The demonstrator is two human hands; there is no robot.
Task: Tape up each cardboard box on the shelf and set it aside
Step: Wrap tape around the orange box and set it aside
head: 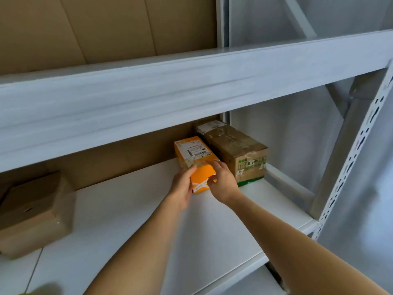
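Orange box w/ a white shipping label on top lies on the white shelf board, near end clamped between both hands. Left hand grips its left side, fingers laid along that face, thumb up on the top edge. Right hand holds the right side, fingers over the top, thumb pinching the front face by a strip of printed tape. Just right of the grip, touching or nearly touching the orange box, a brown taped carton w/ green print on its end; behind that a 2nd small box w/ a label, mostly hidden. Well left of the hands, a plain cardboard box at the board's edge. Above the grip, a white shelf beam; far right, a perforated upright. Brown cardboard sheet backs the shelf.
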